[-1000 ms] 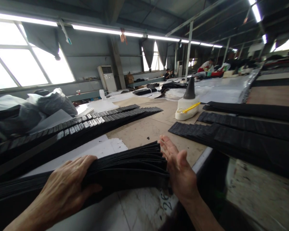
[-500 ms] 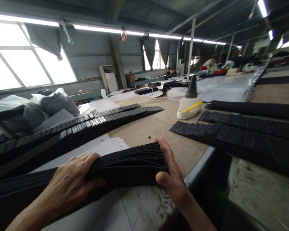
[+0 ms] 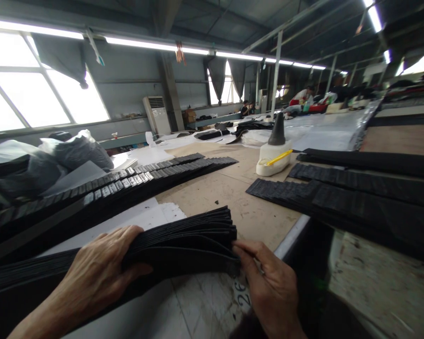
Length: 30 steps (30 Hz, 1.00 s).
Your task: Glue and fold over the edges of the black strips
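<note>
A thick stack of long black fabric strips [image 3: 183,230] stands on edge across the front of the table, its layers fanned apart at the right end. My left hand [image 3: 106,268] is wrapped over the stack from above, thumb on the near face and fingers over the top. At the right end, my right hand [image 3: 268,278] pinches the corner of the nearest strip between thumb and fingers. That strip bows slightly away from the others. A white sheet with black printed digits lies under the stack.
Overlapping black strips [image 3: 342,197] lie at the right, and more rows [image 3: 127,181] run along the left. A white pot with a black cone [image 3: 273,157] carries a yellow tool [image 3: 280,157]. Bagged material [image 3: 77,153] sits at the left. People are in the background.
My right hand has gone from lying open against the stack's end to pinching the near strip, lower down. That strip's end now separates from the rest. My left hand keeps its hold.
</note>
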Available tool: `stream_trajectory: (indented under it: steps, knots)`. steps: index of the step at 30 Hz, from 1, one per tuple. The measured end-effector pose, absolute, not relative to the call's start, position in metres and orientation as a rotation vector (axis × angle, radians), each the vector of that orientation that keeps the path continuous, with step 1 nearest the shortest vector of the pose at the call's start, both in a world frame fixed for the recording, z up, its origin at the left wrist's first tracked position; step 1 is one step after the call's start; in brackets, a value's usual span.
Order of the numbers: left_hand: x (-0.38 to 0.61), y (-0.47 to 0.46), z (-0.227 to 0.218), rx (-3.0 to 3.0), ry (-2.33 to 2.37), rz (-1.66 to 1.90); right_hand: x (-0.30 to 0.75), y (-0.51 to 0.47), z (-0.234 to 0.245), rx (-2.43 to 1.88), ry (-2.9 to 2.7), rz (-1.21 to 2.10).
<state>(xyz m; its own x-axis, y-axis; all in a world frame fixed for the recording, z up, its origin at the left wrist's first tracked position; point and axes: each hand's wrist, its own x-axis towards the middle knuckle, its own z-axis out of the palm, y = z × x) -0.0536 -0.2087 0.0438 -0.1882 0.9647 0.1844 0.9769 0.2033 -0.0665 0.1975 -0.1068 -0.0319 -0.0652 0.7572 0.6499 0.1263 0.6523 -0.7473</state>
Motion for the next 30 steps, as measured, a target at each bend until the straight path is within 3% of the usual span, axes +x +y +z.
stream_trajectory:
  steps: [12,17,25,30]
  knots:
    - [-0.056,-0.210,0.044,-1.921,-2.244,-0.126,0.183,-0.095,-0.028,-0.952,-1.480,1.028]
    - [-0.051,-0.209,0.047,-1.909,-2.250,-0.122,0.185,-0.098,-0.027,-0.955,-1.468,0.735]
    - [-0.052,-0.209,0.046,-1.912,-2.245,-0.132,0.179,-0.095,-0.029,-0.879,-1.430,1.123]
    - [-0.053,-0.210,0.047,-1.909,-2.279,-0.115,0.180,-0.095,-0.031,-0.884,-1.553,0.954]
